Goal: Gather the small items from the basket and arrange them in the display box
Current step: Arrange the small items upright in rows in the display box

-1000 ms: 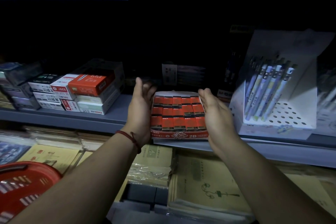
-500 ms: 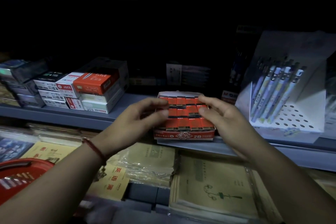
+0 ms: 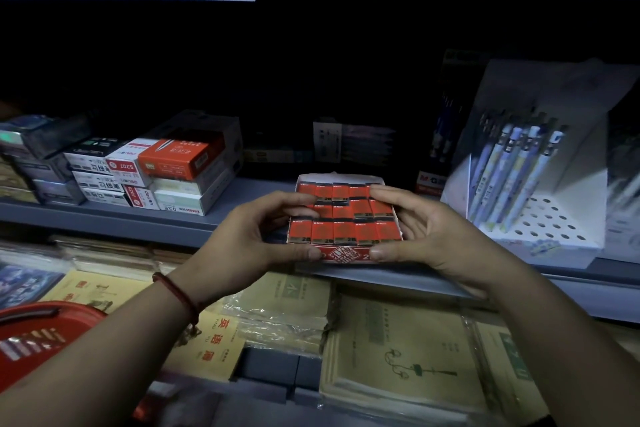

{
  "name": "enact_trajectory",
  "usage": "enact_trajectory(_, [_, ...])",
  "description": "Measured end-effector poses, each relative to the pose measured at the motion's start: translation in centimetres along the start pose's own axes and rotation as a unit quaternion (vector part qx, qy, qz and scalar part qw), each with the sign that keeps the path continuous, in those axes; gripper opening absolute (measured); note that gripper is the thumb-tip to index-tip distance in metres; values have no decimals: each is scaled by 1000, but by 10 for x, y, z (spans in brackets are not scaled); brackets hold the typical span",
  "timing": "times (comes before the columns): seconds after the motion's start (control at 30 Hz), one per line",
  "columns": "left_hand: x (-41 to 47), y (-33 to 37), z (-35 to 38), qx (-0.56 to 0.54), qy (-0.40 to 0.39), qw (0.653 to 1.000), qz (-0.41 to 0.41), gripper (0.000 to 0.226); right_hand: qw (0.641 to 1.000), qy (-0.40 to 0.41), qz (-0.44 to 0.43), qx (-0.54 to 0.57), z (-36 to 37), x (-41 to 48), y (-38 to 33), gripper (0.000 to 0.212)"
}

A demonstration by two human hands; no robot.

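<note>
A red-and-white display box (image 3: 346, 256) sits at the front edge of the grey shelf (image 3: 194, 218), filled with rows of small red packets (image 3: 343, 230) marked 2B. My left hand (image 3: 252, 236) clasps the box's left side, thumb on the front wall and fingers over the packets. On the right side my right hand (image 3: 426, 236) grips it the same way, fingertips resting on the back rows. The red basket (image 3: 38, 340) shows at the lower left, partly cut off by the frame.
Stacked stationery boxes (image 3: 166, 173) stand on the shelf to the left. A white pen display (image 3: 530, 184) with several pens stands right of the box. Wrapped notebooks (image 3: 398, 350) lie on the lower shelf below my arms. A shelf panel hangs overhead.
Both hands moved from the box's outer sides to over its top, then settled with thumbs on the front wall and fingers on the packets. The box stays on the shelf edge.
</note>
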State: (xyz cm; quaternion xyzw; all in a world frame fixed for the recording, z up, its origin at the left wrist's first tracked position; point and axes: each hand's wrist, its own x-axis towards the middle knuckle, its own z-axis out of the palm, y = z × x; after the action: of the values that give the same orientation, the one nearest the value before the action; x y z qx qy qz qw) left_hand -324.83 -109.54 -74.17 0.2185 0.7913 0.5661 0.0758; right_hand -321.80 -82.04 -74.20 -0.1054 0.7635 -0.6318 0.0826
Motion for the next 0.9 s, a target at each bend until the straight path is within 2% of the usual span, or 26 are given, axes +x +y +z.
enact_trajectory(0.2, [0,0,1,-8,-5,1000,3,61,1000,9,-14,-10,2,1,-1,79])
enact_trajectory(0.4, [1,2,0,-14,-18,1000,-1,60,1000,1,-11,-29,2,2,-2,80])
enact_trajectory(0.5, [2,1,1,-4,-20,1000,-4,68,997,-4,-10,-71,4,2,-7,86])
enact_trajectory(0.67, [6,4,3,9,-25,1000,1,76,977,-7,-34,-209,6,9,-6,94])
enact_trajectory(0.9, [12,1,1,26,-23,999,6,75,975,2,-38,-219,4,14,0,94])
